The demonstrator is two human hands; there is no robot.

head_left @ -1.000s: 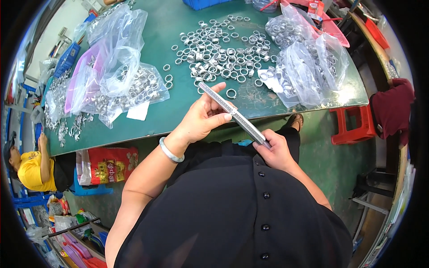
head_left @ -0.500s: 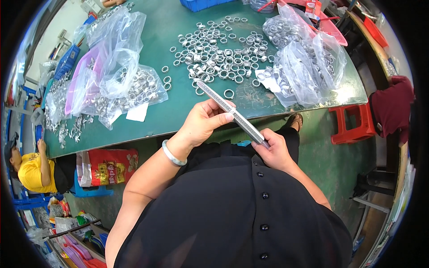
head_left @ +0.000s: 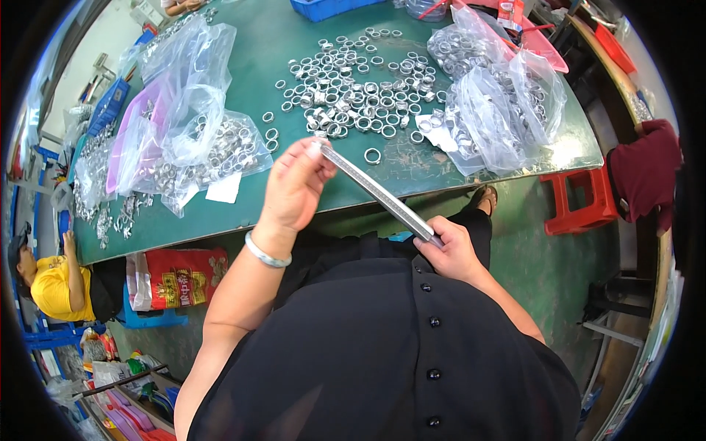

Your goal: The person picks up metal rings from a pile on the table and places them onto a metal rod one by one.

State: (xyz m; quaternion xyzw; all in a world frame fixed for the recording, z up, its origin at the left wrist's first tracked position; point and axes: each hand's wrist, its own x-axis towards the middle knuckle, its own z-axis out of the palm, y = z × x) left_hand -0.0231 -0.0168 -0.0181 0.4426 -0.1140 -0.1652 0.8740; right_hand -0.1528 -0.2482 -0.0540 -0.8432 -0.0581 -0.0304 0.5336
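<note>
A grey tapered ring mandrel (head_left: 379, 192) with graduation marks slants across the front edge of the table. My right hand (head_left: 447, 246) is closed around its thick lower end. At the thin upper tip, my left hand (head_left: 294, 184) has thumb and index finger pinched together, the other fingers curled. The pinched fingers mostly hide the ring there. Beyond the tip spreads a pile of silver rings (head_left: 358, 94) on the green table (head_left: 254, 70). One single ring (head_left: 373, 156) lies apart, just right of the mandrel.
Clear plastic bags of rings lie on both sides, the left one (head_left: 209, 140) over a purple basket (head_left: 140, 121), the right one (head_left: 489, 110) by a pink basket (head_left: 548, 48). A blue bin (head_left: 334, 6) stands far back. A red stool (head_left: 577, 202) is at right; a person in yellow (head_left: 59, 287) sits left.
My left hand has slid from the mandrel's middle up to its thin tip. The silver band seen around the middle is gone from there. My right hand keeps its grip.
</note>
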